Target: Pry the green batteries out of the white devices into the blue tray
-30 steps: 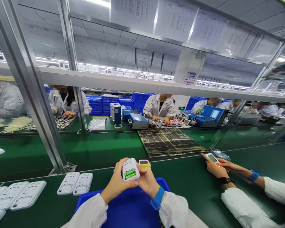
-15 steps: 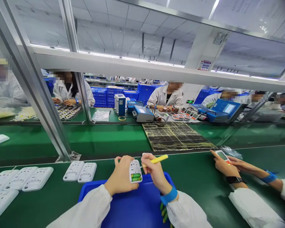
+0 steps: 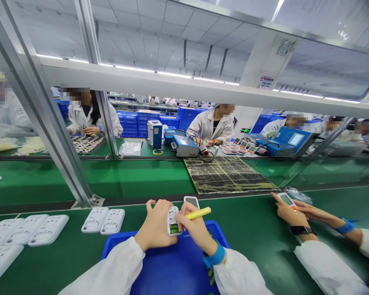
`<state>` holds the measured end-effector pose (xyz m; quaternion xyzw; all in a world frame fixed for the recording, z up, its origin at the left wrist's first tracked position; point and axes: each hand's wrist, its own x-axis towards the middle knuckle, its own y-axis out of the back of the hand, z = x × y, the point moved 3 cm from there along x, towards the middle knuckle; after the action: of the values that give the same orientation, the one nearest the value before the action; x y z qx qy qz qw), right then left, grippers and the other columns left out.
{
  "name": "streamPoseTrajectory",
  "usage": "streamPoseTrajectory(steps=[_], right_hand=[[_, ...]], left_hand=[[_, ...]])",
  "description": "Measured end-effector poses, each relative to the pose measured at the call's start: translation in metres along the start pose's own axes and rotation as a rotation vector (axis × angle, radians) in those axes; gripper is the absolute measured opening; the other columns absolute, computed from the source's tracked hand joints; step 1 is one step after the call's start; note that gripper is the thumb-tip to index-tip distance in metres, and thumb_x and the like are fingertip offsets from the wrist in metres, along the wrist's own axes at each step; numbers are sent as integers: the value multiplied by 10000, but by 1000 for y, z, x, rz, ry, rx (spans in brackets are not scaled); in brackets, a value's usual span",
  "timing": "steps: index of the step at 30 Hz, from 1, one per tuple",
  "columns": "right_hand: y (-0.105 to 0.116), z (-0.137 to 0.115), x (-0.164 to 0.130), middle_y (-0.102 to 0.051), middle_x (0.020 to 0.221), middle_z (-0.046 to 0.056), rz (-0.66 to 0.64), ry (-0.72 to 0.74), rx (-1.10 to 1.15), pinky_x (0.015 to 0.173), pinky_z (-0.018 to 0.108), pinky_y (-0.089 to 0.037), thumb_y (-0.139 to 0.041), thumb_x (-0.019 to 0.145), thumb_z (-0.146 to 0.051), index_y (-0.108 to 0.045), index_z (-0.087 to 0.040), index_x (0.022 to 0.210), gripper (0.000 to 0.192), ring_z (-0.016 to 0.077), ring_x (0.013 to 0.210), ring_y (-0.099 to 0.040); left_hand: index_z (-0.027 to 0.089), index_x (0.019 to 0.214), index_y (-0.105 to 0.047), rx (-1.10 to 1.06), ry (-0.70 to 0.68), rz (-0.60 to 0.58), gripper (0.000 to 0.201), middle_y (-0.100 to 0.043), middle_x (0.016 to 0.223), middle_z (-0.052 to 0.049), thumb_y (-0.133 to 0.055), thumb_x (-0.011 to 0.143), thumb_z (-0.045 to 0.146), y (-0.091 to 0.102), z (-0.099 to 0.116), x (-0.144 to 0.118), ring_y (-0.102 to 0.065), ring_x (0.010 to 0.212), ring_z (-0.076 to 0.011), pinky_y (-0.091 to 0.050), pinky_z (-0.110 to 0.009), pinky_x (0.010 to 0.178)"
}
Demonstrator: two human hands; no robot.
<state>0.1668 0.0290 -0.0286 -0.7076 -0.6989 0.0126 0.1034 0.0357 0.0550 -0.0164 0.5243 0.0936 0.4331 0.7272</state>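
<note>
My left hand (image 3: 155, 225) grips a small white device (image 3: 172, 219) with its back open, where green batteries show. My right hand (image 3: 195, 227) holds a yellow stick-like tool (image 3: 198, 213) and touches the device at the battery bay. Both hands hover over a blue tray (image 3: 172, 270) at the near edge. A second white device with a screen (image 3: 192, 201) lies on the green belt just beyond my fingers.
Several white device backs (image 3: 103, 220) lie on the belt (image 3: 252, 229) to the left. A co-worker's hands (image 3: 290, 211) at the right hold a similar device (image 3: 285, 200). A dark mat (image 3: 227, 175) lies ahead. A metal post (image 3: 46, 110) stands at left. Other people work across the line.
The view has dropped slightly and steadied. My left hand turned the device from face-up to edge-on, and my right hand brought the yellow tool down against the battery bay.
</note>
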Motion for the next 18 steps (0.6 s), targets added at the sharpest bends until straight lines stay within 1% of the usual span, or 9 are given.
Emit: streamPoseTrajectory(steps=[3, 7, 10, 12, 14, 16, 18], right_hand=[[0, 2, 0, -492, 419, -91, 8, -4, 45, 412, 206, -302, -651, 690, -217, -402, -222, 630, 256, 86, 366, -423], [-1, 3, -1, -497, 435, -89, -13, 1, 26, 431, 213, -326, -628, 705, -208, -400, -227, 653, 235, 95, 384, -435], [-2, 3, -3, -475, 452, -88, -36, 0, -51, 445, 225, -324, -592, 713, -196, -384, -232, 657, 218, 100, 399, -414], [-2, 0, -6, -440, 471, -82, -31, 30, -186, 462, 235, -314, -553, 710, -175, -367, -232, 641, 207, 106, 426, -397], [-4, -7, -11, -411, 517, -63, 4, 141, -409, 501, 251, -308, -511, 698, -147, -347, -229, 617, 200, 121, 489, -396], [-9, -18, -18, -397, 563, -40, 36, 305, -645, 551, 269, -305, -476, 687, -125, -324, -223, 600, 201, 144, 570, -406], [-15, -29, -26, -388, 577, -30, 40, 439, -798, 585, 284, -306, -445, 682, -108, -301, -219, 599, 200, 156, 608, -404]], left_hand=[[215, 1017, -465, -8, 3, 25, 567, -554, 1038, -60, -661, 499, 338, 1, 1, -1, -507, 975, -264, -221, -477, 946], [220, 993, -471, 14, -7, 24, 541, -558, 1018, -53, -657, 499, 336, 0, 0, -1, -504, 968, -261, -219, -478, 942], [222, 993, -477, 35, -18, 18, 546, -565, 1015, -55, -661, 497, 353, -2, -1, -1, -499, 969, -267, -211, -487, 944], [223, 993, -480, 41, -29, 14, 544, -567, 1010, -55, -660, 500, 367, -3, 1, -1, -496, 962, -267, -206, -494, 946], [225, 976, -485, 44, -54, 2, 525, -565, 992, -49, -655, 499, 368, -3, 4, -2, -495, 944, -261, -204, -497, 946], [225, 947, -488, 46, -90, -11, 491, -560, 959, -39, -643, 503, 365, -4, 9, -3, -494, 919, -250, -205, -498, 945], [226, 908, -487, 52, -126, -18, 432, -552, 930, -33, -623, 522, 366, -5, 15, -4, -491, 903, -243, -204, -502, 944]])
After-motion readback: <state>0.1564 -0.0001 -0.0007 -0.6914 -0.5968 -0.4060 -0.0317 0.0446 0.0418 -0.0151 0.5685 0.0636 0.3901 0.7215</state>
